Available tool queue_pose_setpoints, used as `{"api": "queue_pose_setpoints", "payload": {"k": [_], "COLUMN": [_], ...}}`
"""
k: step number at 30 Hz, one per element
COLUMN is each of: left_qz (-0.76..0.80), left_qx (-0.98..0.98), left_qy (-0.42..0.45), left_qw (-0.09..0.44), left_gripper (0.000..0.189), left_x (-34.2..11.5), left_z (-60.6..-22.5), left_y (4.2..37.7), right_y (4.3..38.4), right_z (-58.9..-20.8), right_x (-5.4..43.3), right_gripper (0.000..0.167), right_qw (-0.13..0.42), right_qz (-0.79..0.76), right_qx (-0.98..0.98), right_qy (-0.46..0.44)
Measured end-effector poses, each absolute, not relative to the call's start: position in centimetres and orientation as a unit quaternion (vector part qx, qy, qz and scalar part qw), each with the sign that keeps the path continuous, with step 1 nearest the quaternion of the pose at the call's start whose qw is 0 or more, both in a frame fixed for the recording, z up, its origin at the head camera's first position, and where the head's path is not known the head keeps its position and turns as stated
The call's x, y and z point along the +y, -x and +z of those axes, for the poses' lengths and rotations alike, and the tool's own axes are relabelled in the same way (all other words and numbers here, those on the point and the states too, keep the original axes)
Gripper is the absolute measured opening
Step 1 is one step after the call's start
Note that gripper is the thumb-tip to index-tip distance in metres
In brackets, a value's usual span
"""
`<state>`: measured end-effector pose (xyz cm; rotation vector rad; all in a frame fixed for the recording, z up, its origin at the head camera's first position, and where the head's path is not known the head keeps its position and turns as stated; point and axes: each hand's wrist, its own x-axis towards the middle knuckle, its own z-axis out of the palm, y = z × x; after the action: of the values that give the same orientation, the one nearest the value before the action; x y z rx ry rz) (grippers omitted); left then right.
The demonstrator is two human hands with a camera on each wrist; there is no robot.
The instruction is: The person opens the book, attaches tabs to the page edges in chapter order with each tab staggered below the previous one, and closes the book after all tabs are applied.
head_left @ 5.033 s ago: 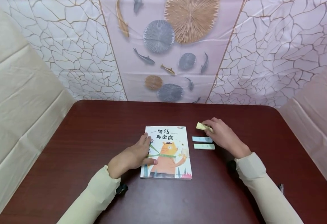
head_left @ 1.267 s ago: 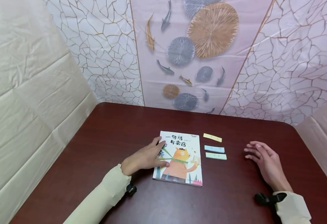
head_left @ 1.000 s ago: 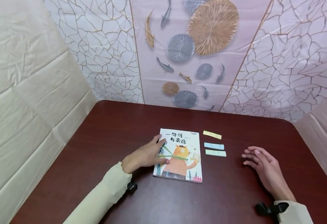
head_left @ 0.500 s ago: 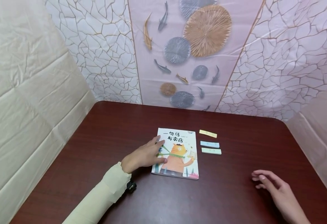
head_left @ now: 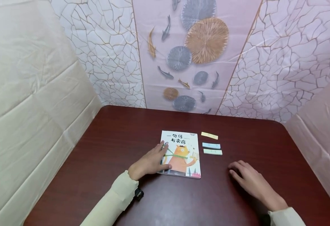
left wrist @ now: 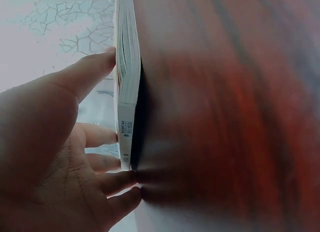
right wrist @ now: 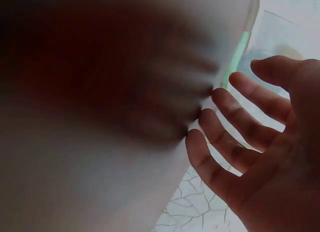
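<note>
A picture book (head_left: 181, 157) with an orange cat on its white cover lies on the table. My left hand (head_left: 150, 160) rests over its left edge, fingers spread. In the left wrist view the thumb touches the cover of the book (left wrist: 127, 82); two fingers meet its spine and two touch the table. My right hand (head_left: 248, 177) is at the right of the book, fingers loosely bent, fingertips at the tabletop, holding nothing. Beyond it, beside the book, lie a yellow paper strip (head_left: 209, 135), a blue strip (head_left: 211, 145) and a green strip (head_left: 213, 152).
The dark red-brown table (head_left: 119, 131) has rounded far corners. A patterned cloth (head_left: 179, 84) with fish and round leaves hangs behind it. Pale cloth (head_left: 54, 103) hangs at the left side, and more at the right.
Five seconds ago my right hand held the yellow strip; it let go and moved right. Over the last half second it came back left toward the book. The left hand has stayed on the book.
</note>
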<state>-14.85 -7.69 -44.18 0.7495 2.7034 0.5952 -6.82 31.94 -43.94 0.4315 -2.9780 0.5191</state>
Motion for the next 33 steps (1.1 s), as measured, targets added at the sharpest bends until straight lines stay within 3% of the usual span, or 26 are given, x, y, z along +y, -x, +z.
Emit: {"api": "queue_pose_setpoints", "payload": {"k": [4,14,26,33], "left_qz": [0.215,0.230,0.239,0.212], "left_qx": [0.931,0.931,0.934,0.940], "left_qy": [-0.260,-0.256,-0.233,-0.242], "left_qw": [0.139,0.124,0.127,0.112], "left_gripper": [0.092,0.089,0.078,0.098], "left_x": [-7.4,-8.8,-8.6,-7.0], "left_z": [-44.6,-45.8,-45.4,-43.9], "left_y": [15.7,15.7,16.6,17.2], "right_y": [9.6,13.5,15.3,17.6], "right_z": [-43.9,-44.3,-43.8,-42.7], "right_x": [31.5,27.0,23.4,21.7], "right_gripper": [0.016,0.029,0.048,0.077], "right_qw": [0.039,0.097,0.052,0.012], "right_qz": [0.144,0.128,0.126,0.123], "right_qx": [-0.977,-0.970,-0.978,-0.977], "right_qy": [-0.155,-0.180,-0.158,-0.177]}}
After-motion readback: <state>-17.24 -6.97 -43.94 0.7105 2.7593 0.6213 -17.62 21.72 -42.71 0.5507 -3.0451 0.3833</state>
